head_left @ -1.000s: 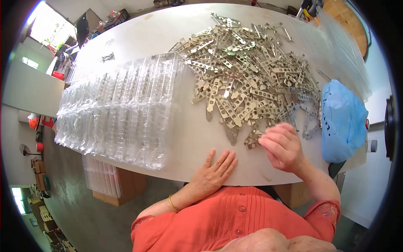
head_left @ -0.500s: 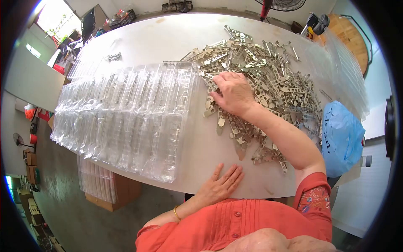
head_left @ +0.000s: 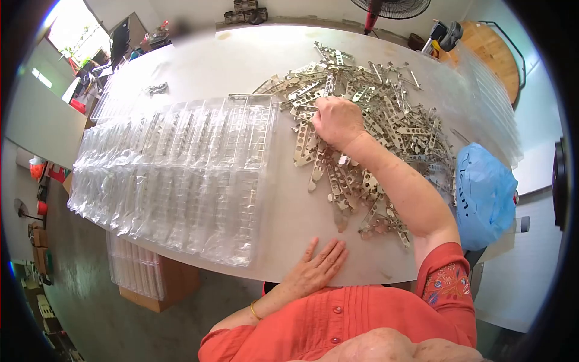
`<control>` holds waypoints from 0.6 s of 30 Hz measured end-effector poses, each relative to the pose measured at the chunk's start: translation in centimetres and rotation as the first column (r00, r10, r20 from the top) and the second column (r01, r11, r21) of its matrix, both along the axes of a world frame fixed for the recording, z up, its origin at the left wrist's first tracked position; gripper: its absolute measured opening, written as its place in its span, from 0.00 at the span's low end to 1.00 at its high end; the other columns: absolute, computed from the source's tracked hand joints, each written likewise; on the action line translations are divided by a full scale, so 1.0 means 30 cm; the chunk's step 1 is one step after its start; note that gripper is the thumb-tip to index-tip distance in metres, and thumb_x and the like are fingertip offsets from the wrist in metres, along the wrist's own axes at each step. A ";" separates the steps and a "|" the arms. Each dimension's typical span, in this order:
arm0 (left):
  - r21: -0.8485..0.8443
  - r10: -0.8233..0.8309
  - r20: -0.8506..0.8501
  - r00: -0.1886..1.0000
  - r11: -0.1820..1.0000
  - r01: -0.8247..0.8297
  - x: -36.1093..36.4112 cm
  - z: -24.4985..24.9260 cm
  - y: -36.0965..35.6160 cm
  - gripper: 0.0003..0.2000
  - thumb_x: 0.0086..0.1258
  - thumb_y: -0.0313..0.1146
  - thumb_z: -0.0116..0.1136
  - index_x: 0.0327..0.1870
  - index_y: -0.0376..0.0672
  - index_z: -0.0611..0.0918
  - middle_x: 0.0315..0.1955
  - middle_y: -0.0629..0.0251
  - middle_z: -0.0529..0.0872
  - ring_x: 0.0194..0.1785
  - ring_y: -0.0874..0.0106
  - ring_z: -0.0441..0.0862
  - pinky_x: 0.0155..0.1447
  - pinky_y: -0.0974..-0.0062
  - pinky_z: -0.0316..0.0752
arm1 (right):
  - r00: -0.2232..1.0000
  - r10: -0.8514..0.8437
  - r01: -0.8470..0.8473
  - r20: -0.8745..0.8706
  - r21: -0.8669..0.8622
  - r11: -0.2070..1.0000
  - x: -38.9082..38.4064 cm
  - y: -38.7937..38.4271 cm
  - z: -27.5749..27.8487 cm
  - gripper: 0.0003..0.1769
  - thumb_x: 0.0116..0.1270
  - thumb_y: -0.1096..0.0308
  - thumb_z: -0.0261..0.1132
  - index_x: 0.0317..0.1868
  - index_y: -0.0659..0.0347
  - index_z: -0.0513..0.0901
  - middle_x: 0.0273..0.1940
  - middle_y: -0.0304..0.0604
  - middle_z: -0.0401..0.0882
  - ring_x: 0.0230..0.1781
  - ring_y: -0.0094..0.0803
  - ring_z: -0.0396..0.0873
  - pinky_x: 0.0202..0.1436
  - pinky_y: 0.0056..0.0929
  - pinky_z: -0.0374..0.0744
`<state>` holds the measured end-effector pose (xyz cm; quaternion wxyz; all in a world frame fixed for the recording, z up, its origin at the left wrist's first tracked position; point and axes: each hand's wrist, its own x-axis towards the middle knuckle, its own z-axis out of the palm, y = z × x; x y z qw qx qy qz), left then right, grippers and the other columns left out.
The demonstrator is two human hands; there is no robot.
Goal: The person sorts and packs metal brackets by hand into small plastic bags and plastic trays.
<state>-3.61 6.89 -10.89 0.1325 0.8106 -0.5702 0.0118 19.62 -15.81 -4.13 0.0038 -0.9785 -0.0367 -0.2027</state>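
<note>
My right hand (head_left: 338,122) reaches out over the big heap of perforated metal strips (head_left: 386,114) and rests on its left side, fingers curled down among the strips; whether it grips one I cannot tell. My left hand (head_left: 316,268) lies flat and open on the white table (head_left: 289,223) near its front edge, holding nothing. Rows of clear plastic blister trays (head_left: 181,169) lie to the left of the heap, some with metal strips in their slots.
A blue plastic bag (head_left: 482,193) sits at the table's right edge. More clear trays are stacked at the far right (head_left: 491,90) and under the table at the left (head_left: 139,271). A small metal cluster (head_left: 157,89) lies far left. A fan (head_left: 392,7) stands behind.
My right hand went from the near right edge of the heap up to its left side, then slightly farther away. My left hand stayed flat on the table.
</note>
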 end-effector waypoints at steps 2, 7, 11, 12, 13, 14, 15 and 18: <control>0.020 -0.008 0.055 0.998 1.000 0.007 0.001 0.007 0.006 0.32 0.72 0.40 0.49 0.76 0.37 0.65 0.77 0.56 0.65 0.81 0.63 0.60 0.82 0.43 0.41 | 0.995 0.050 -0.034 -0.083 0.184 0.982 -0.018 -0.025 0.038 0.10 0.66 0.62 0.64 0.39 0.58 0.84 0.36 0.49 0.86 0.39 0.44 0.87 0.46 0.43 0.84; 0.008 -0.002 0.009 1.000 1.000 0.002 0.002 0.024 0.002 0.32 0.72 0.39 0.50 0.76 0.37 0.65 0.77 0.54 0.65 0.81 0.61 0.60 0.82 0.43 0.42 | 0.984 0.135 -0.066 -0.113 0.476 0.877 -0.136 -0.111 0.124 0.11 0.68 0.62 0.62 0.39 0.61 0.85 0.35 0.51 0.86 0.35 0.48 0.85 0.41 0.42 0.81; 0.039 -0.016 -0.017 1.000 0.999 0.017 0.007 0.052 0.002 0.32 0.71 0.39 0.50 0.76 0.36 0.65 0.77 0.54 0.64 0.81 0.60 0.60 0.82 0.43 0.42 | 0.980 0.126 0.024 -0.154 0.720 0.693 -0.271 -0.176 0.169 0.10 0.70 0.63 0.66 0.40 0.63 0.84 0.31 0.43 0.85 0.28 0.30 0.81 0.35 0.30 0.77; 0.031 -0.011 -0.024 1.000 0.999 0.012 0.006 0.055 0.002 0.32 0.70 0.37 0.51 0.76 0.36 0.65 0.77 0.53 0.64 0.81 0.60 0.60 0.82 0.44 0.42 | 0.981 0.118 0.031 -0.155 0.721 0.692 -0.302 -0.198 0.163 0.10 0.70 0.63 0.66 0.40 0.63 0.84 0.31 0.43 0.85 0.28 0.30 0.81 0.35 0.30 0.77; 0.024 -0.008 -0.031 0.999 1.000 0.009 0.006 0.060 0.001 0.32 0.70 0.35 0.51 0.76 0.36 0.65 0.77 0.53 0.64 0.81 0.59 0.60 0.82 0.44 0.42 | 0.984 0.122 0.033 -0.129 0.806 0.591 -0.330 -0.221 0.150 0.09 0.71 0.65 0.66 0.41 0.64 0.84 0.30 0.39 0.84 0.28 0.25 0.78 0.33 0.27 0.75; 0.026 -0.018 -0.030 0.999 0.999 0.019 0.006 0.071 0.000 0.32 0.70 0.35 0.51 0.76 0.36 0.65 0.77 0.53 0.64 0.81 0.59 0.60 0.82 0.44 0.42 | 0.987 0.122 0.030 -0.100 0.877 0.480 -0.359 -0.245 0.137 0.08 0.71 0.67 0.66 0.41 0.64 0.83 0.30 0.35 0.83 0.27 0.20 0.76 0.32 0.23 0.74; 0.029 -0.011 -0.062 0.998 1.000 0.013 0.005 0.090 0.001 0.32 0.68 0.32 0.52 0.76 0.36 0.65 0.77 0.52 0.64 0.81 0.59 0.59 0.82 0.44 0.42 | 0.982 0.161 0.031 -0.096 0.930 0.366 -0.392 -0.270 0.121 0.08 0.73 0.67 0.66 0.43 0.64 0.83 0.32 0.31 0.81 0.28 0.17 0.76 0.31 0.19 0.74; 0.008 -0.003 -0.128 0.992 1.000 0.004 -0.005 0.103 -0.004 0.34 0.65 0.26 0.53 0.75 0.35 0.65 0.76 0.52 0.64 0.81 0.58 0.59 0.82 0.44 0.42 | 0.985 0.078 0.144 -0.151 0.986 0.088 -0.516 -0.290 0.122 0.08 0.74 0.65 0.66 0.44 0.61 0.82 0.32 0.32 0.81 0.29 0.17 0.78 0.32 0.18 0.76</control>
